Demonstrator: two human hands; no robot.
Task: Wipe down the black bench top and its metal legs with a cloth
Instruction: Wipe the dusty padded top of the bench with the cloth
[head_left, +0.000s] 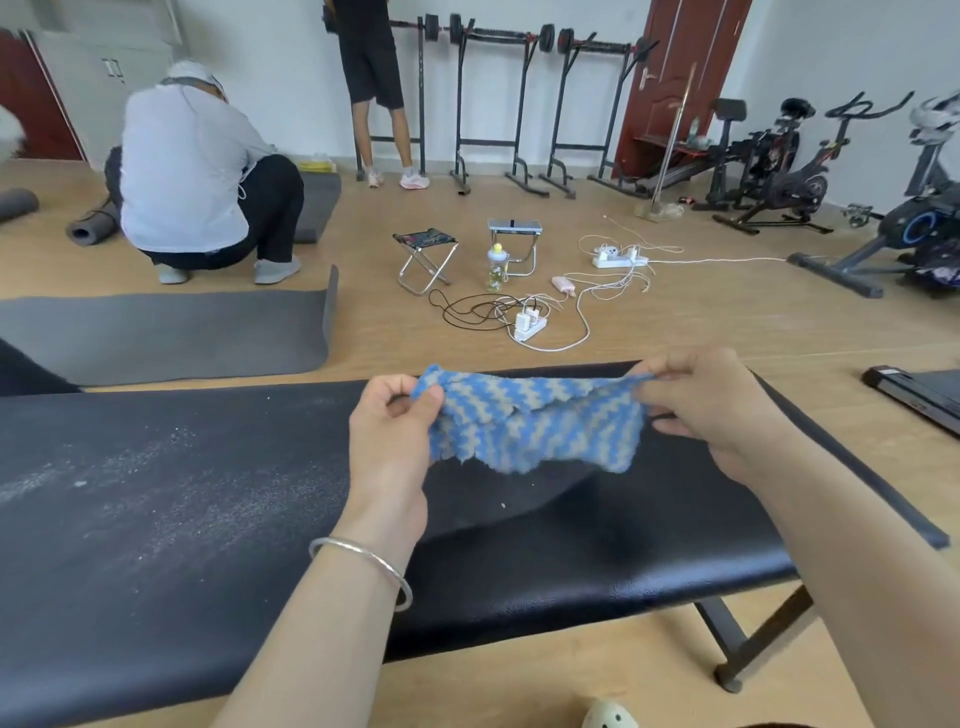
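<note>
Both hands stretch a cloth above the bench.

The left hand (387, 431) pinches the left top corner of the blue-and-grey cloth (535, 423); the right hand (711, 410) pinches the right corner, and the cloth hangs between them, above the black bench (182, 519). White dust speckles the bench left of the cloth. A metal leg (748, 644) shows under the bench's right end.

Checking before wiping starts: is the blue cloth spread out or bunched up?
Mostly spread: the left hand and right hand each pinch a top corner of the cloth, held above the bench top.
</note>
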